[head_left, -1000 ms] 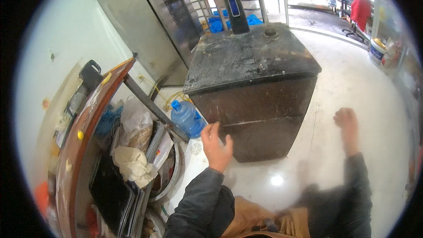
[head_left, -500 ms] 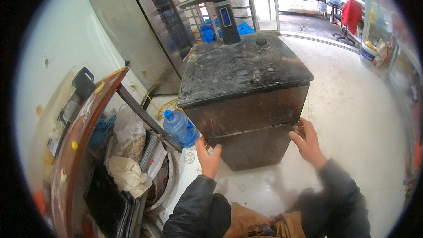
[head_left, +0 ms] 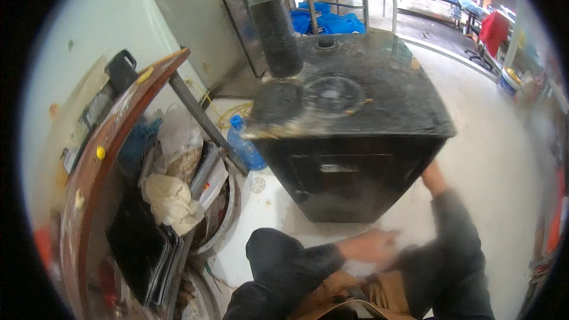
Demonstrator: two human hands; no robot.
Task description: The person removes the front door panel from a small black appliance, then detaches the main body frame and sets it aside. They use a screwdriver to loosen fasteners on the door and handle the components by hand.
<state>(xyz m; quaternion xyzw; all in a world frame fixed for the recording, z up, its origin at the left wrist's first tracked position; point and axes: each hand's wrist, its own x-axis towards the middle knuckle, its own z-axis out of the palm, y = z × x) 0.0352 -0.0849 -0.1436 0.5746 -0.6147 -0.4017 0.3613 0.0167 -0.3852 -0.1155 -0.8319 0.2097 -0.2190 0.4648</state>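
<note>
A black box-shaped cabinet (head_left: 349, 195) stands on the floor before me, wider at its top than at its foot in this view. Its front has a faint panel outline and a small pale label (head_left: 339, 168). On the worn black top are a round ring-marked patch (head_left: 333, 96), a small black knob (head_left: 325, 42) and a thick upright column (head_left: 274, 35) at the back left. My right hand (head_left: 434, 181) is at the cabinet's right side, its fingers hidden behind the edge. Smeared by motion, my left hand (head_left: 370, 248) hovers above my lap, apart from the cabinet.
Left of me, a wooden-edged table (head_left: 106, 166) stands over dark trays (head_left: 139, 249), plastic bags (head_left: 172, 201) and a round tub. A blue water bottle (head_left: 244, 142) is beside the cabinet. Blue plastic (head_left: 338, 24) lies by a rack behind; a white bucket (head_left: 508, 81) stands far right.
The cabinet has turned: its column has shifted from the back middle to the back left, and a black face replaces the brownish one. My left hand has left its side and swung right.
</note>
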